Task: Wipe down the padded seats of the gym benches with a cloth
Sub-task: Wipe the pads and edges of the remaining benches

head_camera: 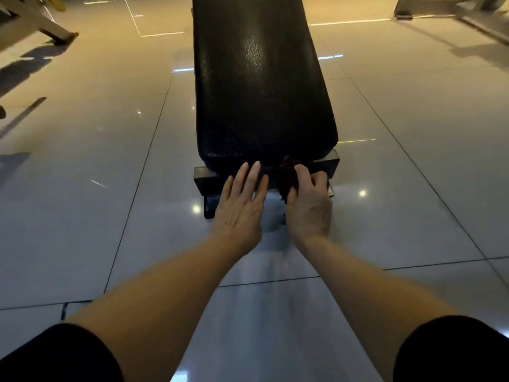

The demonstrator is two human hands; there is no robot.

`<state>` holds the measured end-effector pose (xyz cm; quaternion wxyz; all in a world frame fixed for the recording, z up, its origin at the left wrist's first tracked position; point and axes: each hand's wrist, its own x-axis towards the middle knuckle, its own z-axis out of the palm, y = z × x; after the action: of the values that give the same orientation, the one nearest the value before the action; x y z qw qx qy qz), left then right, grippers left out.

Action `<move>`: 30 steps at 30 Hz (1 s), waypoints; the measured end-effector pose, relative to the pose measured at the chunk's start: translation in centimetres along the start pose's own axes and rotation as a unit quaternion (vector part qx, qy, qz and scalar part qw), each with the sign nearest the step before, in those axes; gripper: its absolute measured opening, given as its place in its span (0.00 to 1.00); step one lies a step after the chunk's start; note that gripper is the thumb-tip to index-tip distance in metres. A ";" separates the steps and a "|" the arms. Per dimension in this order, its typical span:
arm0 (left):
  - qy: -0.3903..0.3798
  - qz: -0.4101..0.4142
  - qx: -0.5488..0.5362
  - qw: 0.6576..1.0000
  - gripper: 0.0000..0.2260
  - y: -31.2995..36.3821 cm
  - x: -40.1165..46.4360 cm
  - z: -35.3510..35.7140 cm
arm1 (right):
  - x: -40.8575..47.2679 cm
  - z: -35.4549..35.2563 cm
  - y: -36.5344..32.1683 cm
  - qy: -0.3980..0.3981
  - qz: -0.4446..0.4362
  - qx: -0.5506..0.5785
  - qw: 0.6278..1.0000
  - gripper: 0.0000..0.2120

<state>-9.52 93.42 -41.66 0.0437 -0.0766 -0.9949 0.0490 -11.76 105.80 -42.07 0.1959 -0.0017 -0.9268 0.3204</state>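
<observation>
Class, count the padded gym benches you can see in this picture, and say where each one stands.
1: the long black padded bench runs up the middle, straight ahead of both hands. Pale metal frames at the top left and top right corners may belong to others, padding unseen.

Right hand (pixel 308 199) grips cloth (pixel 287 176) beside bench seat (pixel 261 92).

A long black padded bench (pixel 261 84) runs from near to far; a dark crumpled cloth (pixel 287 175) sits at its near right edge.
</observation>
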 end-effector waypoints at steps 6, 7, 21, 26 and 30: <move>0.038 -0.047 -0.038 0.997 0.43 -2.7 1.4 0.8 | 2.7 1.7 -1.2 0.023 0.014 -0.015 1.000 0.15; 0.034 -0.054 -0.049 0.997 0.44 -3.1 1.3 1.1 | 2.9 2.0 -1.4 0.018 0.026 -0.010 0.999 0.15; 0.024 -0.063 -0.051 0.996 0.47 -3.8 1.0 2.7 | 2.2 4.8 -2.5 0.079 0.096 0.083 0.989 0.08; 0.061 -0.067 -0.051 0.995 0.50 -3.2 1.2 3.6 | 3.0 5.4 -1.9 -0.012 0.084 0.084 0.993 0.05; 0.076 -0.055 -0.035 0.995 0.50 -3.5 1.3 3.9 | 2.3 4.3 -1.4 0.152 0.149 0.145 0.966 0.05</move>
<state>-11.70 89.82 -45.07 0.1194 -0.0269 -0.9925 0.0057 -15.26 102.47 -43.49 0.2824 -0.1600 -0.8192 0.4728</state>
